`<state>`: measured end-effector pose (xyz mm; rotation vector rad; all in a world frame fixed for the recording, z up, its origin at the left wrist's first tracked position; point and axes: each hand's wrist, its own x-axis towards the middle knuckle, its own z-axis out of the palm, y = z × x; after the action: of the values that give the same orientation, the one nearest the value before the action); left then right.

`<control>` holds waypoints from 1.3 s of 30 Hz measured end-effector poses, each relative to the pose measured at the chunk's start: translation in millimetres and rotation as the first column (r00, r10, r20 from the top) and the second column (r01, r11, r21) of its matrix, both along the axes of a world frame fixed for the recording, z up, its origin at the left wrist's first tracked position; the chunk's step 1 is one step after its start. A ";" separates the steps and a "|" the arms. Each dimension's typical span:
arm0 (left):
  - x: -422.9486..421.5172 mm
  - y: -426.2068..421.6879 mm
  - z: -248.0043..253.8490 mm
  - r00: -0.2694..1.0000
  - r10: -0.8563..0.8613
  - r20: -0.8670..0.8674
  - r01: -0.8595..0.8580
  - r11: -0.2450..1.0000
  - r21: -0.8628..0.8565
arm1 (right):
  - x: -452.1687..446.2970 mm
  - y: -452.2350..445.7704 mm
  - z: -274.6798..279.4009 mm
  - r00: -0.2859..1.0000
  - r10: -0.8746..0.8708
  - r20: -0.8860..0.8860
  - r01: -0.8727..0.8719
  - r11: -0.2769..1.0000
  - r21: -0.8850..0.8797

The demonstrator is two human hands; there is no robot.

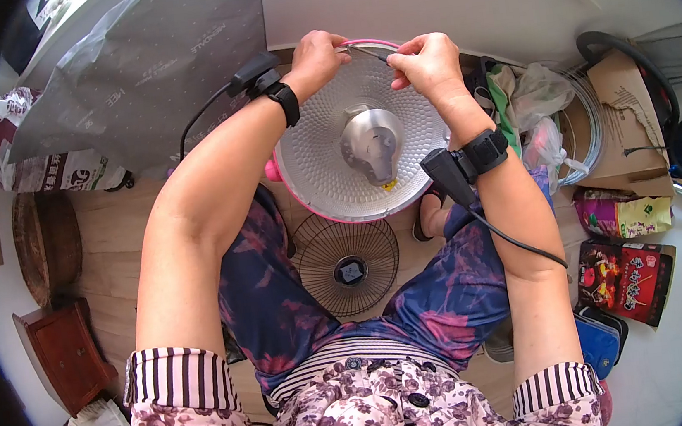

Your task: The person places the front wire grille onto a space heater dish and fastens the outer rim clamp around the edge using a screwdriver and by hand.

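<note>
A dish-shaped heater (315,162) with a dimpled silver reflector and a pink rim stands between my knees. A shiny metal cover (371,139) sits at the middle of the dish. My left hand (318,59) is closed at the far edge, its fingertips pinching the pink rim. In my right hand (429,62), thumb and fingers pinch a thin screwdriver-like tool (371,52), its metal shaft pointing left along the rim towards my left fingertips. What its tip touches is too small to tell. A round wire guard (320,252) lies on the floor below the heater.
A grey printed sheet (175,56) leans at the back left. To the right are plastic bags (541,96), a torn cardboard box (625,112), coiled wire (597,157) and a red-black box (626,279). A wooden tub (47,244) and a red-brown cabinet (65,354) stand left.
</note>
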<state>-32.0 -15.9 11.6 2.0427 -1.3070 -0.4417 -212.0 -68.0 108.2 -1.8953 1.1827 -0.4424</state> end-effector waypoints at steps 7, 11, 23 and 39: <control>0.1 -5.0 -6.7 1.000 0.012 -0.009 -0.012 1.000 -0.004 | 3.1 8.4 -12.4 0.985 0.116 -0.127 -0.158 0.902 -0.403; -0.1 -4.5 -8.5 0.996 0.020 0.082 -0.014 0.998 -0.064 | 3.2 13.1 -21.1 0.964 0.144 -0.225 -0.255 0.752 -0.608; 0.5 -6.1 -3.4 0.999 -0.009 0.048 0.008 1.000 0.028 | 5.5 17.6 -9.4 0.916 0.161 -0.368 -0.395 0.529 -0.751; 1.5 -5.6 -9.7 0.995 -0.007 0.098 0.005 1.000 0.023 | 11.2 4.5 -7.9 0.984 0.156 -0.082 -0.173 0.946 -0.274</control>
<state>-30.5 -21.5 1.9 2.1035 -1.3718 -0.3646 -200.8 -63.5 100.3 -2.2464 1.0299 -0.4845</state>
